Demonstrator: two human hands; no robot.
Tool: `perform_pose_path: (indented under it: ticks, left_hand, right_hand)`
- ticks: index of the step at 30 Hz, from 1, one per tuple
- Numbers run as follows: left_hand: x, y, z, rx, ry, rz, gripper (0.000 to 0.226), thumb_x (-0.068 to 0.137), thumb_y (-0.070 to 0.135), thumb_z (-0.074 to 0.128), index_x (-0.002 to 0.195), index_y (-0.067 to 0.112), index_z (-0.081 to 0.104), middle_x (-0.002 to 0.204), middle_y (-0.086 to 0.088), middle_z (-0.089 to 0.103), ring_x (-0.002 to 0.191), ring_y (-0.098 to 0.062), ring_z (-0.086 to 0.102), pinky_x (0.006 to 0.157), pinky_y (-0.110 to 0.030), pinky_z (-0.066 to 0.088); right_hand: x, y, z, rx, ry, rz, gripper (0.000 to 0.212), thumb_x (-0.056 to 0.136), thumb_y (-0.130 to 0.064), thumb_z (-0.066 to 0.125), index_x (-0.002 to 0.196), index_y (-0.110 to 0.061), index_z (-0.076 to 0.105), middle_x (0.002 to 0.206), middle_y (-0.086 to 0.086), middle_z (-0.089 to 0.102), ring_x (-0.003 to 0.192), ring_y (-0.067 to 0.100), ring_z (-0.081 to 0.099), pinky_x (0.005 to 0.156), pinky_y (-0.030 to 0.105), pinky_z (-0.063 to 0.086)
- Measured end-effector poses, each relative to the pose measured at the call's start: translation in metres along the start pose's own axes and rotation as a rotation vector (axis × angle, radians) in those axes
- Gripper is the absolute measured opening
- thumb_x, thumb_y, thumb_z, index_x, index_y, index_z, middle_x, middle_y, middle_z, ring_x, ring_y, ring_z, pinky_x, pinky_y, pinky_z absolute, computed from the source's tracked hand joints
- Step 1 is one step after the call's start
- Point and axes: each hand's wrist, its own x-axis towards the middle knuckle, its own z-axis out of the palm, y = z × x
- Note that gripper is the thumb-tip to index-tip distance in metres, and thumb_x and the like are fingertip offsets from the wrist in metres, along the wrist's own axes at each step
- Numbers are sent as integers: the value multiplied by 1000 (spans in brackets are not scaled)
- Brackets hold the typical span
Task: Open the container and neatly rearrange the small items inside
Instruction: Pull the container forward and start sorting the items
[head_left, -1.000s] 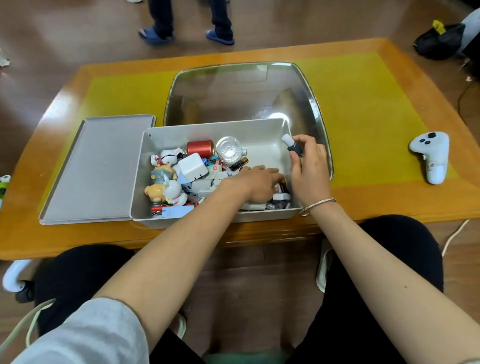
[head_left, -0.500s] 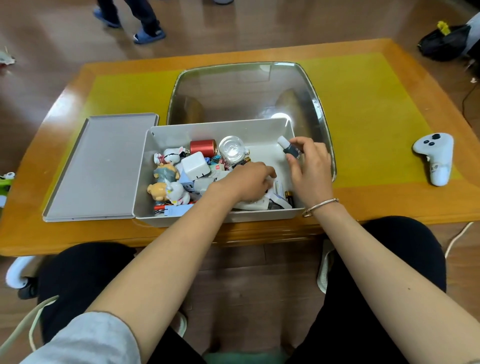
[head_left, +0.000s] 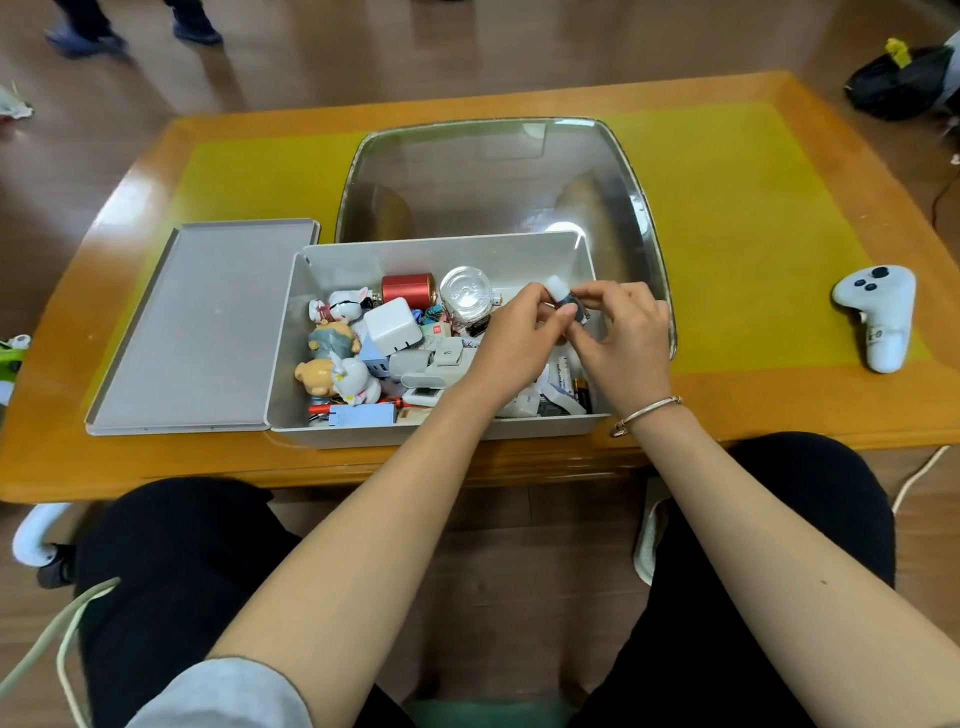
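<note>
An open grey container (head_left: 291, 364) stands at the table's near edge, its flat lid (head_left: 197, 332) lying beside it on the left. Inside are a red can (head_left: 408, 290), a clear round jar (head_left: 466, 296), a white charger (head_left: 390, 325), toy figurines (head_left: 337, 338), batteries (head_left: 574, 387) and several other small items. Both hands meet above the container's right half. My right hand (head_left: 621, 340) and my left hand (head_left: 514, 338) pinch a small dark bottle with a white cap (head_left: 566, 301) between their fingertips.
A large glass-covered metal tray (head_left: 498, 176) lies just behind the container. A white game controller (head_left: 875, 317) sits on the yellow mat (head_left: 753, 208) at the right. A black bag (head_left: 901, 83) lies on the floor far right. A person's feet (head_left: 130, 31) stand beyond the table.
My left hand rose from the items in the container's right half and joined the right hand on the small bottle. The person's feet beyond the table moved left.
</note>
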Motion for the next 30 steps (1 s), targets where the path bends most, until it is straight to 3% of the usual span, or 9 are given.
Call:
perform_pose_path:
  ticks: [3,6,9,13,17,19,22,26,30]
  left_hand:
    - [0,-1,3,-24,33,-40,16,97,21,52,84,15,48,75,4,62,60,8,55,52,-9,37]
    - [7,-6,-3,15,97,-162,12,99,20,48,90,12,48,88,-4,62,78,-17,63,66,-28,46]
    - [21,-10,-12,320,75,-175,15,98,20,48,97,6,54,93,-9,58,81,-23,52,64,-30,34]
    - [38,-11,-14,545,-50,-138,23,97,20,49,101,-1,57,106,-20,61,98,-35,55,72,-33,37]
    - [48,-15,-11,652,-152,-153,19,98,22,50,94,4,56,105,-19,61,91,-32,54,72,-33,40]
    - [51,-18,-8,695,-185,-148,17,98,21,49,89,6,53,104,-20,62,86,-31,52,68,-32,37]
    - [51,-22,-3,728,-225,-154,22,99,23,47,104,2,53,108,-21,62,98,-34,56,74,-35,42]
    - [47,-25,-1,761,-153,-102,27,96,20,50,115,1,44,109,-23,60,100,-38,55,73,-39,42]
    - [41,-24,-5,777,-131,-32,26,96,20,51,112,0,44,109,-22,59,99,-38,54,75,-42,43]
  right_hand:
    - [0,-1,0,-9,-14,-26,27,78,-28,73,103,-19,67,98,1,66,96,21,54,80,31,30]
    - [1,0,2,-47,-30,-3,24,81,-29,69,104,-20,67,115,-1,63,110,22,47,87,31,27]
    - [2,1,5,-14,-42,134,35,88,-12,54,123,-14,53,133,4,49,124,25,40,101,37,30]
    - [5,2,6,149,-139,299,39,93,-9,45,132,-12,40,128,7,53,118,24,47,98,40,41]
    - [4,4,6,243,-204,306,31,99,-15,37,130,-14,42,116,9,60,100,24,58,80,39,51]
    - [4,6,6,234,-198,290,31,99,-15,36,130,-13,42,115,8,61,100,24,58,80,39,51]
    - [4,7,7,224,-194,272,32,99,-15,36,130,-12,42,116,9,62,101,25,59,81,39,51]
    - [5,8,8,230,-199,276,32,99,-14,37,130,-12,42,117,9,61,104,25,58,86,45,51]
    - [9,11,5,348,-279,341,34,101,-20,36,135,-14,39,124,6,56,109,20,55,91,39,49]
